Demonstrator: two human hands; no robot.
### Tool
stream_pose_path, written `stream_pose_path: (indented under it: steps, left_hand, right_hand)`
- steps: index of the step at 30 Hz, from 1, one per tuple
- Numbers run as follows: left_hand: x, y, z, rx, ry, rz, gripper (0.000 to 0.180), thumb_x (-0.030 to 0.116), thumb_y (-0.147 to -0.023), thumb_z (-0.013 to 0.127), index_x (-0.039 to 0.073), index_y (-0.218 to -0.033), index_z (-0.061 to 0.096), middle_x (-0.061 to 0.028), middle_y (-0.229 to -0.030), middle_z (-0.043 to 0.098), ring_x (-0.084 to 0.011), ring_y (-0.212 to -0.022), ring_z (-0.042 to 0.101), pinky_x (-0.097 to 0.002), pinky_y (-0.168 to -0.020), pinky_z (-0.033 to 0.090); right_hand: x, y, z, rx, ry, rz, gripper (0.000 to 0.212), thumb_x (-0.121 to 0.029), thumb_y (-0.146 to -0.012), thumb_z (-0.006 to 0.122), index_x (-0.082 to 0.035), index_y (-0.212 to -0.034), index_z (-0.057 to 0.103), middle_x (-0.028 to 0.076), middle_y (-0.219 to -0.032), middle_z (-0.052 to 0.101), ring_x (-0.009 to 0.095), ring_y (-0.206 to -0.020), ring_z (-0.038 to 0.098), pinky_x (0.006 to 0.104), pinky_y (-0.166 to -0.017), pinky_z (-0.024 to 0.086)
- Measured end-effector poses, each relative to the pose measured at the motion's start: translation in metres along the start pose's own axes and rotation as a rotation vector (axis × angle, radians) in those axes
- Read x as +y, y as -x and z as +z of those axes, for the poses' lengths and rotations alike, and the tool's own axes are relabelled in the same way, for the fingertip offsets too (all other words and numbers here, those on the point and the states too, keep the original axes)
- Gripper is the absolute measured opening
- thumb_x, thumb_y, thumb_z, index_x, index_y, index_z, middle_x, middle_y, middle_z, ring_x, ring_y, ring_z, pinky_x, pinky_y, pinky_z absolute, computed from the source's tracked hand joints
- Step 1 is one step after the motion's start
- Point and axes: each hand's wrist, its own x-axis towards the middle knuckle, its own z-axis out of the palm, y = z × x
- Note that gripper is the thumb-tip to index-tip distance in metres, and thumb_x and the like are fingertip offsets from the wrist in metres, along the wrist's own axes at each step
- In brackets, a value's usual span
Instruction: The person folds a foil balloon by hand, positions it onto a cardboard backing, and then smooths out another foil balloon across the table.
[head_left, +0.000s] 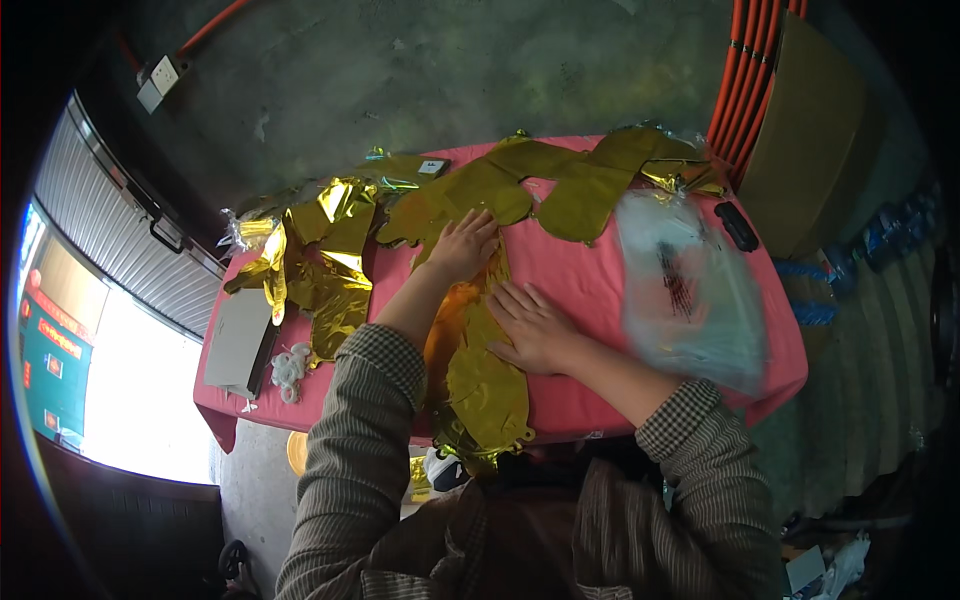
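Observation:
A flat gold foil balloon (487, 375) stretches down the middle of the pink-covered table (575, 290) to its near edge. My left hand (465, 245) lies palm down on its upper part, fingers pointing away from me. Lower and to the right, my right hand (530, 325) rests flat, fingers spread, touching the foil's right edge and the pink cloth. More flat gold foil (585, 205) covers the far side of the table. Crumpled shiny gold foil (340, 270) is heaped left of my left arm.
At the right lies a clear plastic bag (690, 290), with a black oblong object (736, 227) beside it. A grey box (240, 342) and a coil of white ribbon (290, 372) sit at the left. Behind the table rises a concrete wall (450, 80); cardboard (808, 130) leans at right.

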Motion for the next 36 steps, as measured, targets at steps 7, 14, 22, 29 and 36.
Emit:
stream_pose_path:
  steps: [7,14,22,29,36]
  left_hand:
    - [0.000,-0.005,0.008,0.026,0.061,0.042,0.052,0.041,-0.093,0.034,0.015,-0.139,0.032,-0.0043,-0.147,0.027,-0.0232,-0.137,0.021,-0.0450,-0.109,0.021]
    - [0.002,-0.017,0.008,0.053,-0.012,-0.015,0.051,0.043,-0.093,0.034,0.018,-0.137,0.035,-0.0035,-0.146,0.029,-0.0228,-0.135,0.023,-0.0448,-0.108,0.022]
    - [-0.005,-0.025,0.014,0.072,0.067,-0.024,0.047,0.040,-0.093,0.039,0.021,-0.136,0.038,-0.0032,-0.144,0.032,-0.0252,-0.134,0.026,-0.0477,-0.107,0.024]
    - [-0.010,-0.008,-0.014,0.083,0.087,0.071,0.047,0.036,-0.092,0.043,0.022,-0.136,0.037,-0.0089,-0.143,0.032,-0.0304,-0.133,0.027,-0.0470,-0.107,0.025]
    - [-0.006,0.095,-0.020,-0.054,0.178,0.190,0.049,0.040,-0.090,0.045,0.016,-0.133,0.041,-0.0123,-0.142,0.034,-0.0308,-0.132,0.028,-0.0472,-0.105,0.026]
  right_hand:
    - [0.002,0.001,0.000,0.040,0.015,-0.011,0.071,-0.049,-0.089,0.041,0.003,-0.137,0.028,0.020,-0.145,0.023,0.030,-0.137,0.016,0.0429,-0.112,0.009]
    - [0.000,0.003,-0.003,0.024,0.002,-0.007,0.071,-0.048,-0.089,0.041,0.003,-0.137,0.028,0.020,-0.145,0.024,0.030,-0.137,0.017,0.0430,-0.112,0.009]
    - [-0.002,0.004,-0.005,0.012,-0.011,-0.007,0.071,-0.048,-0.089,0.041,0.002,-0.137,0.028,0.020,-0.145,0.024,0.029,-0.137,0.017,0.0431,-0.112,0.008]
    - [0.000,0.003,-0.006,0.017,0.011,-0.020,0.071,-0.048,-0.089,0.041,0.002,-0.138,0.026,0.020,-0.145,0.024,0.029,-0.137,0.018,0.0427,-0.112,0.009]
    - [-0.002,0.002,-0.010,-0.030,0.084,0.003,0.070,-0.048,-0.091,0.038,0.001,-0.140,0.023,0.018,-0.147,0.020,0.027,-0.138,0.016,0.0406,-0.112,0.009]
